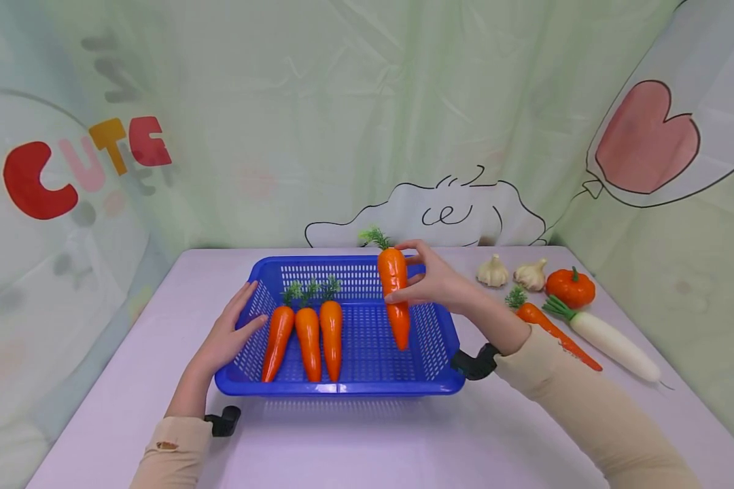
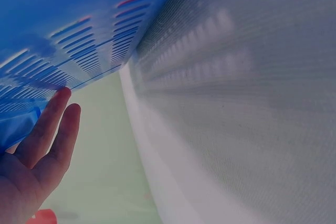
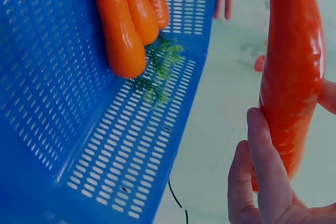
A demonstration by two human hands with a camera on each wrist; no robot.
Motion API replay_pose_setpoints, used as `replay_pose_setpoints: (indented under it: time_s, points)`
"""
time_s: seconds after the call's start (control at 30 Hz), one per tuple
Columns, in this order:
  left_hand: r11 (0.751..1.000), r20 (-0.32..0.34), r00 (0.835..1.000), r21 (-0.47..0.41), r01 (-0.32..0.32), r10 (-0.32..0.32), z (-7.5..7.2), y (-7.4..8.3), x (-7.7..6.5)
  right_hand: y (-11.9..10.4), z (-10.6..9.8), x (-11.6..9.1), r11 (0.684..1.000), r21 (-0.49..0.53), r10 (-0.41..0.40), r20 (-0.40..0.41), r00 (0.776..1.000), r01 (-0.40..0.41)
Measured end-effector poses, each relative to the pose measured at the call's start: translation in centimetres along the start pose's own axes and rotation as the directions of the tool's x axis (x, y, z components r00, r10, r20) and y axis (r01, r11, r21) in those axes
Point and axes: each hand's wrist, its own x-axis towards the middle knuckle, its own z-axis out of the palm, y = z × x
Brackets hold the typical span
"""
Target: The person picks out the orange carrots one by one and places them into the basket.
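Observation:
My right hand pinches an orange carrot between thumb and fingers. The carrot hangs nearly upright over the right half of a blue plastic basket, green top up. In the right wrist view, the fingers lie along the side of that carrot. Three carrots lie side by side in the basket's left half: a left one, a middle one and a right one. At the left rim my left hand rests, thumb over the edge and straight fingers along the outer wall.
To the basket's right on the white table lie two garlic bulbs, a small orange pumpkin, another carrot and a white radish. A printed curtain hangs around the table's back and sides.

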Motion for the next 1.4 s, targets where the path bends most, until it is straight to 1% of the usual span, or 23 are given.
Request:
replay_pose_setpoints:
  time_s: [0.2, 0.4, 0.53, 0.8, 0.97, 1.2, 1.33, 1.4]
  points:
    - [1.000, 0.001, 1.000, -0.006, 0.000, 0.000, 0.0, 0.0, 0.0, -0.2, 1.3, 1.2, 0.998, 0.059, 0.000, 0.030, 1.000, -0.002]
    - [1.000, 0.003, 1.000, -0.007, 0.006, -0.006, 0.1, 0.0, 0.1, 0.0, 2.4, 2.2, 0.999, 0.049, 0.004, 0.058, 0.998, -0.006]
    - [1.000, 0.001, 1.000, -0.005, 0.002, -0.002, 0.1, 0.0, 0.1, 0.1, 3.0, 2.8, 0.999, 0.040, 0.002, 0.063, 0.998, -0.005]
    - [1.000, 0.007, 1.000, -0.008, 0.001, -0.001, 0.1, 0.1, 0.1, 0.7, 4.0, 4.2, 0.997, 0.067, 0.029, 0.072, 0.997, -0.034]
    - [1.000, 0.003, 1.000, -0.006, -0.001, 0.001, 0.0, 0.2, 0.1, 1.2, 4.5, 4.9, 0.997, 0.055, 0.044, 0.077, 0.996, -0.048]
    - [1.000, 0.005, 1.000, -0.008, 0.003, -0.003, 0.0, 0.1, 0.1, 2.2, 5.4, 5.7, 0.997, -0.003, 0.083, 0.081, 0.993, -0.083]
    - [1.000, 0.002, 1.000, -0.009, 0.003, -0.003, 0.0, 0.0, 0.0, 2.7, 6.0, 6.0, 0.994, -0.013, 0.114, 0.087, 0.990, -0.113]
    - [1.000, 0.001, 1.000, -0.009, 0.000, 0.000, 0.0, 0.0, 0.0, 2.8, 6.3, 6.1, 0.991, 0.000, 0.134, 0.096, 0.986, -0.135]
